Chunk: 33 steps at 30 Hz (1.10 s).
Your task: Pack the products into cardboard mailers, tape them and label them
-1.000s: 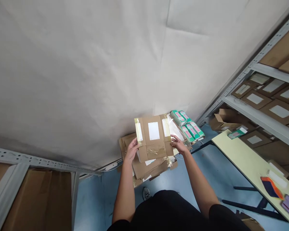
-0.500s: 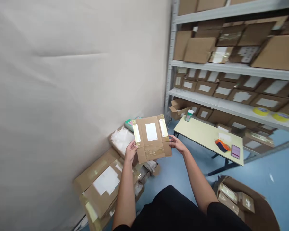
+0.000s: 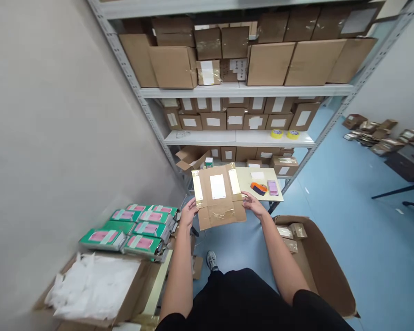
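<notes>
Between my two hands I carry a flattened cardboard box point(image 3: 207, 216) out in front of me. White labels and shiny tape strips are stuck on its panels. My left hand point(image 3: 189, 212) is closed on its left edge, and my right hand point(image 3: 253, 204) grips the right edge. Just beyond the cardboard stands a small pale table point(image 3: 244, 177). On that table lie an orange and dark blue band point(image 3: 258, 188), a phone-sized purple item point(image 3: 272, 187) and a white card point(image 3: 257, 175).
Metal shelving point(image 3: 207, 138) full of cardboard boxes rises ahead, with yellow tape rolls point(image 3: 276, 134) on one shelf. Green packs point(image 3: 141, 243) and a carton of white bags point(image 3: 93, 285) are at left. An open carton point(image 3: 331, 271) with small boxes sits right on the blue floor point(image 3: 382, 239).
My view has swung right, from the wall and stacked cartons toward the shelving and table. Both hands still hold the flattened box at about the same height.
</notes>
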Motion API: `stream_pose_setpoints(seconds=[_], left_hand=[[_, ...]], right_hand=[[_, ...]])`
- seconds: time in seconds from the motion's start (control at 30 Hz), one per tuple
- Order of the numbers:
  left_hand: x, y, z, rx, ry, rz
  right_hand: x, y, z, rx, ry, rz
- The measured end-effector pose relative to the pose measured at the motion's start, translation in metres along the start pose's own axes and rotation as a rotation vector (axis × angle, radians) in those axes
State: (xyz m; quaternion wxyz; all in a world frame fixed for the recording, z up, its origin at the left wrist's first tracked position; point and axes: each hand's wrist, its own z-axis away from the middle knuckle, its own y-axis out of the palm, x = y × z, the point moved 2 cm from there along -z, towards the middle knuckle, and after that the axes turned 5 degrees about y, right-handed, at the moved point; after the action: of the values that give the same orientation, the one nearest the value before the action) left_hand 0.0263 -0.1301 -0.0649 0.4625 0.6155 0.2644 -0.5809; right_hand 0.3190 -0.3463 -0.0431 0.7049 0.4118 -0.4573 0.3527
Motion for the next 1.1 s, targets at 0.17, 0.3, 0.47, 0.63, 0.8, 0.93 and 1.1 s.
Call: stream_pose_setpoints(seconds=[0.17, 0.3, 0.47, 0.63, 0.8, 0.93, 1.1], left_hand=[[0.021, 0.042, -0.081, 0.157, -0.055, 0.007], [0.033, 0.059, -0.148, 0.249, -0.094, -0.011], [0.041, 0.062, -0.218, 0.263, -0.129, -0.061], [0.05, 0.057, -0.261, 0.311, -0.179, -0.119], [0.069, 0.061, -0.293, 0.289, -0.249, -0.172], [0.083, 0.072, -0.317, 0.249, -0.249, -0.238], [0.092, 0.089, -0.341, 0.171, -0.121, -0.341]], right_hand=[[0.001, -0.039, -0.033, -0.167, -0.025, -0.011], [0.01, -0.049, -0.072, -0.27, -0.015, 0.009], [0.01, -0.045, -0.121, -0.388, 0.024, 0.01], [-0.007, -0.04, -0.155, -0.454, 0.073, -0.015], [-0.011, -0.052, -0.186, -0.479, 0.121, -0.018], [-0.012, -0.075, -0.216, -0.509, 0.132, 0.005], [-0.038, -0.105, -0.26, -0.473, 0.137, 0.028]])
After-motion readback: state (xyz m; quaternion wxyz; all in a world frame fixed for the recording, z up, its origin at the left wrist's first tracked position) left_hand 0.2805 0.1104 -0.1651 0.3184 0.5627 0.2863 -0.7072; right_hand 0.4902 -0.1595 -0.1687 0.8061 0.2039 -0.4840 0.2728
